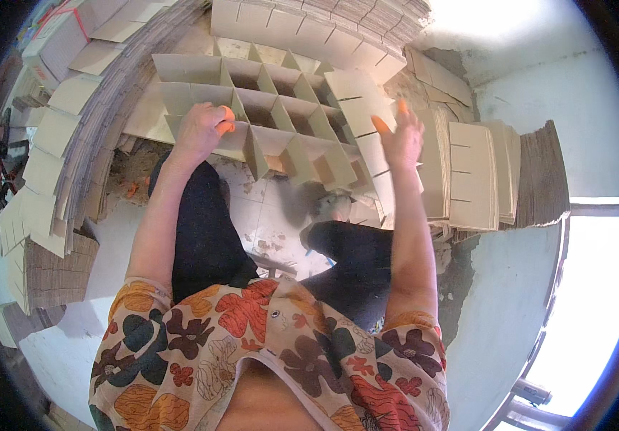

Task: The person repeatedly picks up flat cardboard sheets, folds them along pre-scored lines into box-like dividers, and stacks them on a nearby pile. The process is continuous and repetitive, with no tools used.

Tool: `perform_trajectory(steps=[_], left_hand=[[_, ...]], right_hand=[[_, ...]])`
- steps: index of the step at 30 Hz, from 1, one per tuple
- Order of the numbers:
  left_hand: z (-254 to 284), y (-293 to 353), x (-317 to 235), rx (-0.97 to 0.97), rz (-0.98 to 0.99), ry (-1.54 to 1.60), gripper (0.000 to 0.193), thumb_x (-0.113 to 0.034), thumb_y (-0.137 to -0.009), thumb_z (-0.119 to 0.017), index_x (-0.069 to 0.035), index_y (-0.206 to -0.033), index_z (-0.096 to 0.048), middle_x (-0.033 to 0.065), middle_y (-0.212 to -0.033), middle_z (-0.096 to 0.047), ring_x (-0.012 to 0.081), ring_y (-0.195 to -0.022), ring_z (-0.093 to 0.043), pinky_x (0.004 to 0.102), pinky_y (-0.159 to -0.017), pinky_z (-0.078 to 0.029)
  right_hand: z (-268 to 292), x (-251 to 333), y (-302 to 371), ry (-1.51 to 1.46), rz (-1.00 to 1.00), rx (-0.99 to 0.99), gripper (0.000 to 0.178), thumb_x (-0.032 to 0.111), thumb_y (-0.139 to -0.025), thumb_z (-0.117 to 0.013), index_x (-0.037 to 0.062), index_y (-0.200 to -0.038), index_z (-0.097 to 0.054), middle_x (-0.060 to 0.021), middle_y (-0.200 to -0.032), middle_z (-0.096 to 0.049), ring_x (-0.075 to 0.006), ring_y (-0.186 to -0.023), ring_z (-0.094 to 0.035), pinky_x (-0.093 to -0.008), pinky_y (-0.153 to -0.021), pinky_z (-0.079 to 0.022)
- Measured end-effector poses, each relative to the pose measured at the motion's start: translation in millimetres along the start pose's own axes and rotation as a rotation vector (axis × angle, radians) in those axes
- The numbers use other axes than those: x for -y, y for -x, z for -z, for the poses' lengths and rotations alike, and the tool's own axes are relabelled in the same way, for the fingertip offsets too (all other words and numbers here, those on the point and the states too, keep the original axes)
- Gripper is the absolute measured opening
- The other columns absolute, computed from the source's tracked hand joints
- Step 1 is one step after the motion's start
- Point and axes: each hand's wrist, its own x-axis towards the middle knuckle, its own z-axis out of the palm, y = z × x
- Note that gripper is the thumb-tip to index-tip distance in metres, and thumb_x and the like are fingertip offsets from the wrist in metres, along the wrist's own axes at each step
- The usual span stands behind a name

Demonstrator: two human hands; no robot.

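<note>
A cardboard divider grid [298, 108], made of interlocked strips with square cells, stands in front of my knees. Orange covers sit on the thumb and a finger of each hand. At the grid's near left side, my left hand [200, 133] is closed with its fingertips pinched on the cardboard. A slotted cardboard strip [361, 115] leans along the grid's right side, its slots showing. Just right of that strip is my right hand [404, 142], thumb and finger spread; whether its palm touches the strip I cannot tell.
Stacks of slotted cardboard strips rise at the left [58, 158], at the back [309, 32] and at the right [474, 172]. A white box [58, 47] lies at the far left. Pale tiled floor [252, 208] shows between my legs, and a bright opening [582, 302] lies at the right.
</note>
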Motion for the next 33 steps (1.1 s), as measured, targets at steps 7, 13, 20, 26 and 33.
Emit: perform_trajectory(steps=[7, 13, 20, 26, 33], left_hand=[[-1.1, 0.5, 4.7, -0.003, -0.012, -0.012, 0.011, -0.005, -0.072, -0.071, -0.005, -0.081, -0.064, 0.0094, -0.075, -0.061, 0.0273, -0.073, -0.059, 0.0368, -0.066, -0.045], [2.6, -1.0, 0.1, 0.025, -0.029, -0.025, 0.009, -0.005, -0.073, -0.07, -0.006, -0.081, -0.065, 0.0096, -0.074, -0.061, 0.0268, -0.075, -0.059, 0.0362, -0.067, -0.045], [5.6, 2.4, 0.4, 0.032, -0.005, -0.036, 0.014, -0.006, -0.073, -0.072, -0.005, -0.085, -0.065, 0.0101, -0.077, -0.062, 0.0271, -0.076, -0.059, 0.0356, -0.066, -0.045], [21.9, -1.3, -15.0, -0.099, -0.105, -0.107, 0.03, -0.017, -0.068, -0.079, -0.005, -0.093, -0.066, 0.0106, -0.082, -0.064, 0.0283, -0.078, -0.06, 0.0372, -0.068, -0.047], [69.7, 19.8, 3.9, -0.186, -0.025, -0.278, 0.04, -0.024, -0.067, -0.08, -0.005, -0.1, -0.066, 0.0109, -0.092, -0.067, 0.0285, -0.086, -0.061, 0.0378, -0.074, -0.048]], right_hand=[[-2.1, -96.0, 7.0, -0.681, -0.274, 0.39, 0.058, 0.03, -0.067, -0.083, -0.0054, -0.107, -0.06, -0.0144, -0.086, -0.067, -0.0231, -0.075, -0.066, -0.0337, -0.066, -0.053], [2.3, -107.2, -0.8, -0.951, -0.491, 0.444, 0.04, 0.022, -0.075, -0.077, -0.0052, -0.101, -0.063, -0.0085, -0.076, -0.065, -0.014, -0.065, -0.062, -0.029, -0.056, -0.05], [42.1, -90.2, 11.4, -1.286, -0.584, 0.324, 0.03, 0.021, -0.085, -0.067, -0.006, -0.099, -0.065, -0.0085, -0.082, -0.065, -0.0119, -0.068, -0.06, -0.0271, -0.061, -0.05], [65.5, -118.0, -6.1, -1.134, -0.45, -0.029, 0.033, 0.013, -0.084, -0.068, -0.0083, -0.108, -0.063, -0.0068, -0.086, -0.066, -0.0111, -0.072, -0.06, -0.0239, -0.063, -0.049], [119.6, 30.6, -12.0, -1.222, -0.17, -0.131, 0.043, -0.002, -0.08, -0.069, -0.0073, -0.121, -0.057, -0.0076, -0.092, -0.067, -0.009, -0.077, -0.057, -0.0225, -0.07, -0.05]])
